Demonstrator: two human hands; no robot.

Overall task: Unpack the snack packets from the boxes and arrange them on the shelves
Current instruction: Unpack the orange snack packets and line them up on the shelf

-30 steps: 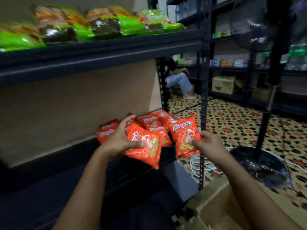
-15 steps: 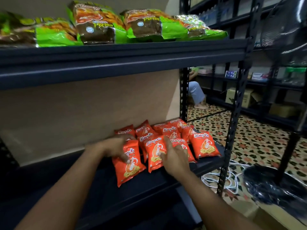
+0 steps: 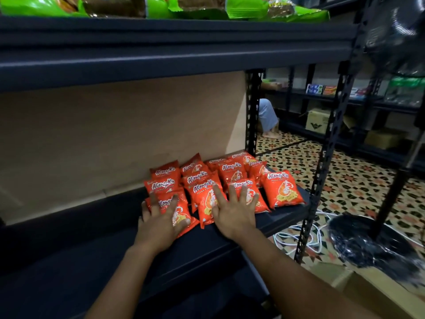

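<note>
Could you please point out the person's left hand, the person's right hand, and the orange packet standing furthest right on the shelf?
left hand (image 3: 158, 223): head view, back of the hand.
right hand (image 3: 233, 214): head view, back of the hand.
rightmost orange packet (image 3: 281, 188): head view, middle of its printed front.

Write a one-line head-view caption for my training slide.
Left hand and right hand press flat on orange snack packets on the dark shelf.

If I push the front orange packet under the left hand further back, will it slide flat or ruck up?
The orange packet looks puffed and glossy, so it probably slides easily on the dark shelf. Being soft, it may ride up over the packets behind. Likely light; the left hand lies flat on it.
</note>
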